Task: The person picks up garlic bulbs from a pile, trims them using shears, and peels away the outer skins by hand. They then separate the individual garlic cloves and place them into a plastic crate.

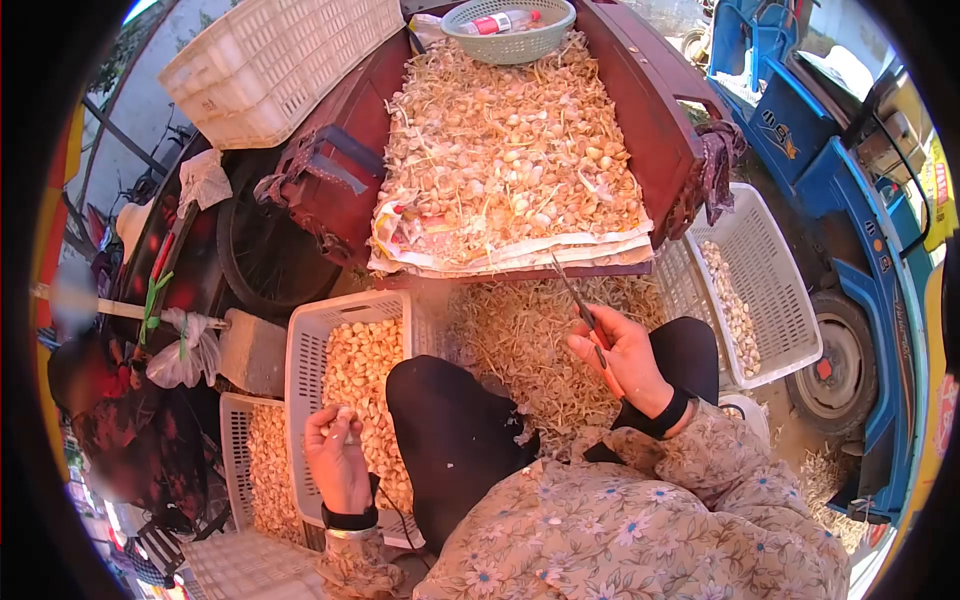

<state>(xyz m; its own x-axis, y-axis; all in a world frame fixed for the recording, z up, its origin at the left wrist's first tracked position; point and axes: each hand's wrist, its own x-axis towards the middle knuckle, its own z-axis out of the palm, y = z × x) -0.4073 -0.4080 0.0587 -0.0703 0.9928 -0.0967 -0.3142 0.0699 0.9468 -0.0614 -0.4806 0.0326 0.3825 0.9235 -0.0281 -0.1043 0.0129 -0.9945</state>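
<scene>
A seated person's left hand (338, 465) closes its grip around a pale garlic bulb (343, 415), fingers curled tight on it, just above a white plastic lattice crate (300, 335) heaped with smooth, cream-coloured trimmed bulbs. The right hand (625, 365) is clamped on the red handles of a pair of scissors (577, 298), the slim metal blades pointing up and away (whether they are fully together is hard to tell). Between the person's dark-trousered knees lies a straw-like heap of dry cuttings (520, 340), stringy and tangled. Ahead, a red cart (645, 95) carries a mound of untrimmed garlic (510, 170), papery and rooty, spread over printed sacking. A round green mesh basket (520, 48) rests at the far end of the mound with a clear bottle (500, 22) inside. To the right, a second white crate (780, 285) holds a narrow band of bulbs, near a blue vehicle (830, 170).
</scene>
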